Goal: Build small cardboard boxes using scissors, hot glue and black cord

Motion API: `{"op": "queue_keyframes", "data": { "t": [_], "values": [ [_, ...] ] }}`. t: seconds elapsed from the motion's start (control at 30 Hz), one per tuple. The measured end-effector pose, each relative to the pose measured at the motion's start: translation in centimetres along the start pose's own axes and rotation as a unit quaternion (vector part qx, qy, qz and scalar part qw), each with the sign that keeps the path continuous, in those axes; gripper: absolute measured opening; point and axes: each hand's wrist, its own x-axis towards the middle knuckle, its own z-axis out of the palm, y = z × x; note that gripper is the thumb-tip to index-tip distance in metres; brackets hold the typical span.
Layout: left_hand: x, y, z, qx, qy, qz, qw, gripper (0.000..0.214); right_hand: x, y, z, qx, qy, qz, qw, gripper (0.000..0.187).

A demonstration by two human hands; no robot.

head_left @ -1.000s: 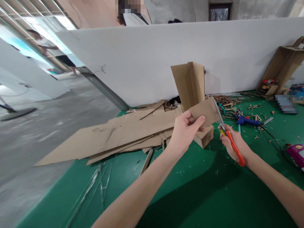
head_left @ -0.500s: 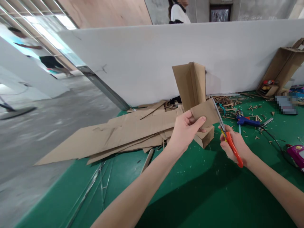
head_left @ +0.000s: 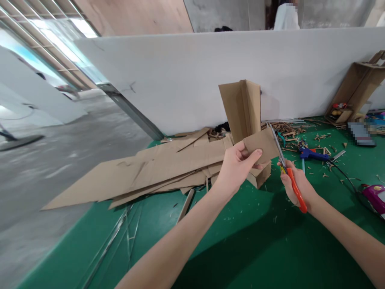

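My left hand (head_left: 240,162) pinches a small piece of cardboard (head_left: 263,143), thumb on top and fingers beneath. Orange-handled scissors (head_left: 296,188) are gripped in my right hand (head_left: 302,184), their blades lying along the right edge of the piece. Whether the blades are fully closed, I cannot tell. Behind the piece stands a folded cardboard form (head_left: 245,104), upright, with a lower cardboard part (head_left: 260,176) partly hidden by my left hand and the piece.
Cardboard sheets (head_left: 168,164) lie stacked on the left of the green table (head_left: 240,249). A blue glue gun (head_left: 314,154), cardboard scraps (head_left: 290,132), a purple tape measure (head_left: 374,196) and a cardboard box (head_left: 357,86) are at right. A white partition (head_left: 180,80) borders the back.
Both hands, with the cardboard piece and scissors, have shifted very slightly right. In the background, a person in white has moved right, and another at far left is out of sight.
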Motion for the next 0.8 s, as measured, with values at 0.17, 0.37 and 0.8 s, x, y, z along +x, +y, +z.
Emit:
{"op": "queue_keyframes", "data": {
  "t": [0.17, 0.37, 0.8],
  "values": [
    [0.0, 0.0, 0.0, -0.002, -0.004, 0.003, 1.000, 0.036, 0.2, -0.5, 0.1, -0.040, 0.004, 0.031, 0.999, 0.057],
    [1.0, -0.5, 0.3, -0.007, -0.008, 0.016, 1.000, 0.037, 0.6, -0.1, 0.0, -0.087, 0.026, 0.036, 0.995, 0.055],
    [2.1, -0.6, 0.9, -0.029, 0.002, 0.017, 0.999, 0.029, 1.7, -0.5, -0.5, -0.161, 0.088, 0.055, 0.982, 0.042]
  ]
}}
